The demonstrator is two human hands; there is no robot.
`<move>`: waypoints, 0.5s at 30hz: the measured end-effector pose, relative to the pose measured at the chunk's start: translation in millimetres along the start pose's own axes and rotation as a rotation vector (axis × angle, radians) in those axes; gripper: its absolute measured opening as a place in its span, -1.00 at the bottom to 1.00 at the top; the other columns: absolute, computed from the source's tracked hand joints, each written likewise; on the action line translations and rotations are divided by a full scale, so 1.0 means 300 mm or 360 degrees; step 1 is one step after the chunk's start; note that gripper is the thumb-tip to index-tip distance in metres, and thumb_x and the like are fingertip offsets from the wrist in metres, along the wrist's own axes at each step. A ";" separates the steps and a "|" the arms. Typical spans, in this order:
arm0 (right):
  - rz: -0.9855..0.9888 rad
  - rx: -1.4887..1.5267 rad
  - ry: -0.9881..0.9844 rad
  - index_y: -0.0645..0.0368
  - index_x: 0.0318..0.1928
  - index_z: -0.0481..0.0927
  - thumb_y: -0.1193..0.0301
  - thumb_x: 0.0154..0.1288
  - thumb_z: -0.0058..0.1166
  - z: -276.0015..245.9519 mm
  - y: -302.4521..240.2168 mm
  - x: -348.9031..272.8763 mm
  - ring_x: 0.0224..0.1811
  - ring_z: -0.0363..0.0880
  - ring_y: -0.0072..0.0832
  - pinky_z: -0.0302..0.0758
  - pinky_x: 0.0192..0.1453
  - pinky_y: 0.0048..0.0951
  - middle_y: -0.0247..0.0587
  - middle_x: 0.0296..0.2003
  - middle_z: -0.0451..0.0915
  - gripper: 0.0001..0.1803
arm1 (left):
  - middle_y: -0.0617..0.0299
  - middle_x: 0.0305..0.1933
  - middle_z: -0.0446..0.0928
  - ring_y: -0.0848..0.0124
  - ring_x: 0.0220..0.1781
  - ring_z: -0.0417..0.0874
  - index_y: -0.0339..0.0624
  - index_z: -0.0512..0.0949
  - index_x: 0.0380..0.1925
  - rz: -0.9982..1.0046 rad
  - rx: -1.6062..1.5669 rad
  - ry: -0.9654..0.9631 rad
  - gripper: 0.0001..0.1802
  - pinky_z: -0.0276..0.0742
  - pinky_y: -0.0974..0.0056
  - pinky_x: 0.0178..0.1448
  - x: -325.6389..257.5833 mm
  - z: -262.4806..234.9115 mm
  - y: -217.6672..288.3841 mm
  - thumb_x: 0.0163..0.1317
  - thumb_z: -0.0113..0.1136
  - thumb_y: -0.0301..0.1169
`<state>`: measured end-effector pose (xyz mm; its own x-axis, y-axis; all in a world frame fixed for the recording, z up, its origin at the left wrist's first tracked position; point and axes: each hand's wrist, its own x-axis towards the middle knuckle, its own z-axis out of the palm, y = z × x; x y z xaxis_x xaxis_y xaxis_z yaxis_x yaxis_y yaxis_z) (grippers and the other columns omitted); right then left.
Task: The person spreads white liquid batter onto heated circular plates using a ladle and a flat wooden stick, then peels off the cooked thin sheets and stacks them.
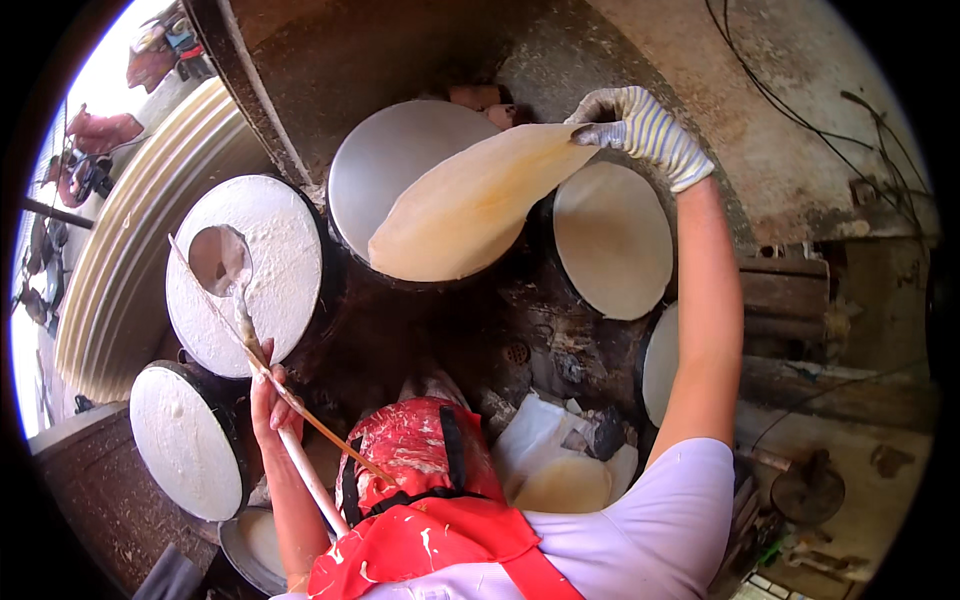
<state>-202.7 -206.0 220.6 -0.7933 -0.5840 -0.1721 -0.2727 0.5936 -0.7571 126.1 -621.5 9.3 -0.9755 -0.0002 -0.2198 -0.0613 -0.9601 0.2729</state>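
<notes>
My right hand (632, 132), in a striped knitted glove, pinches one end of a thin, pale-yellow round sheet (465, 220). The sheet droops leftward over a round white top (400, 150) in the far middle. My bare left hand (270, 402) is wrapped round a ladle (312, 478) and a long thin stick (335, 438) together. The ladle's round bowl lies at the white, lumpy surface of a wide round vessel (205, 310) on the left; whether it dips in cannot be told. White residue coats part of the ladle's handle.
A beige-topped round drum (612, 240) stands at right, with another pale round top (660, 368) partly behind my arm. At lower left are a white-filled round vessel (185, 442) and a smaller pan (258, 545). A curved ribbed panel (140, 260) borders the left; cables (790, 110) hang far right.
</notes>
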 end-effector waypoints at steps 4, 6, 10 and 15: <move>0.0094 -0.0012 0.0385 0.26 -0.29 0.62 0.57 0.02 0.23 0.089 -0.196 -0.548 -0.15 0.58 -0.51 0.47 0.06 -0.46 -0.23 -0.27 0.64 -0.82 | 0.11 -0.22 0.45 0.70 -0.81 0.28 -0.22 -0.05 0.32 -0.0152 0.0027 -0.0141 -0.43 0.23 0.61 -0.79 -0.035 -0.028 0.000 0.37 -0.16 -0.39; 0.0021 0.0035 0.0719 0.24 -0.28 0.63 0.55 0.04 0.23 0.225 -0.220 -0.850 -0.16 0.59 -0.54 0.51 -0.01 -0.51 -0.25 -0.27 0.64 -0.83 | 0.13 -0.21 0.43 0.70 -0.80 0.30 -0.21 -0.07 0.33 -0.0278 -0.0056 -0.0236 -0.43 0.25 0.61 -0.77 -0.073 -0.023 -0.034 0.38 -0.18 -0.40; 0.0014 -0.1070 0.1105 0.10 -0.32 0.63 0.54 -0.09 0.23 0.553 -0.256 -1.372 -0.15 0.56 -0.35 0.42 0.01 -0.41 -0.27 -0.24 0.65 -0.77 | 0.20 -0.21 0.40 0.72 -0.76 0.28 -0.29 -0.09 0.32 -0.0516 0.0026 -0.0514 -0.46 0.29 0.56 -0.66 -0.151 0.012 -0.135 0.42 -0.26 -0.38; 0.0532 -0.1522 0.1343 -0.07 -0.26 0.57 0.45 -0.13 0.17 1.131 -0.255 -1.887 0.02 0.48 -0.47 0.35 0.09 -0.26 -0.45 -0.07 0.57 -0.70 | 0.16 -0.19 0.42 0.71 -0.76 0.28 -0.33 -0.09 0.31 -0.0822 0.0111 -0.0815 -0.46 0.31 0.56 -0.64 -0.206 0.032 -0.274 0.43 -0.27 -0.37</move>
<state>452.1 -108.7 162.1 -0.8955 -0.0180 0.4447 0.0030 0.9989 0.0465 189.3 -539.9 9.4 -0.7939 0.5952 0.1240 -0.5372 -0.7823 0.3154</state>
